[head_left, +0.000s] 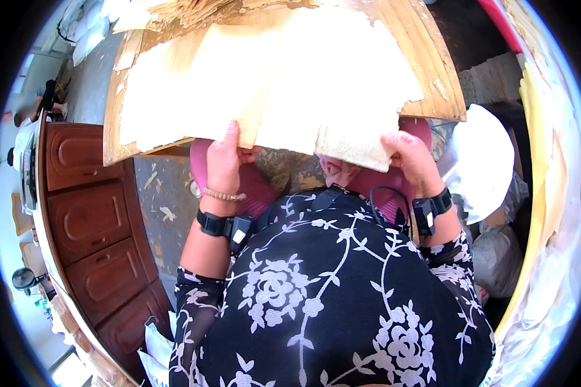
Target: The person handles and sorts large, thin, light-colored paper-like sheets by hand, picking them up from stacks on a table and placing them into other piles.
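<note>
1. Hands first: left hand (224, 162) pinched the near edge of the sheet (271, 77), and right hand (412, 161) gripped its ragged lower-right corner.
2. Sheet lay mid-frame on a board (432, 64), overhanging toward the lap.
3. My guess: that dry, torn edge could've ripped if either hand tugged unevenly, or the sheet slid off the board.
</note>
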The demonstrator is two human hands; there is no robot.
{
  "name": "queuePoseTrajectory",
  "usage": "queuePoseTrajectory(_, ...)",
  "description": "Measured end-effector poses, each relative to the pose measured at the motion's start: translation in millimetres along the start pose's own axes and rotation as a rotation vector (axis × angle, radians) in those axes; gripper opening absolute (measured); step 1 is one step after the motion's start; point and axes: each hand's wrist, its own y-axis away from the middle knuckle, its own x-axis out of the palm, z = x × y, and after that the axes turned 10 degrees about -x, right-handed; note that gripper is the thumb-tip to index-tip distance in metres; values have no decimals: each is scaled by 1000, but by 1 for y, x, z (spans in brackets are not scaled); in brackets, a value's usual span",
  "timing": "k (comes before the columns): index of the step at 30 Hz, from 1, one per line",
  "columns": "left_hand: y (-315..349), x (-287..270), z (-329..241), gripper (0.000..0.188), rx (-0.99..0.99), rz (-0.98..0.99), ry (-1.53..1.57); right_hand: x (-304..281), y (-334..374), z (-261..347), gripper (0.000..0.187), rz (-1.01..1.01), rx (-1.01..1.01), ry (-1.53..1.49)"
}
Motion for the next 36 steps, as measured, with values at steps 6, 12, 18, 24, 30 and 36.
queuePoseTrajectory(6,-11,-4,-52,49,96,-58,-356,11,25,0,40,130,105,-121)
queuePoseTrajectory(12,-37,-13,-109,57,146,-88,-806,45,23,14,36,257,101,-88)
queuePoseTrajectory(18,29,-6,-75,61,1168,-403,-1519,46,21,14,33,350,-13,98)
queuePoseTrajectory(24,19,31,-33,70,1126,-49,-1502,61,32,26,27,331,-26,26)
queuePoseTrajectory(30,-1,8,-12,42,1196,-108,-1351,34,30,87,29,684,-117,279)
queuePoseTrajectory(36,10,-10,-19,77,971,-349,-1319,61,-65,134,38,267,-677,513)
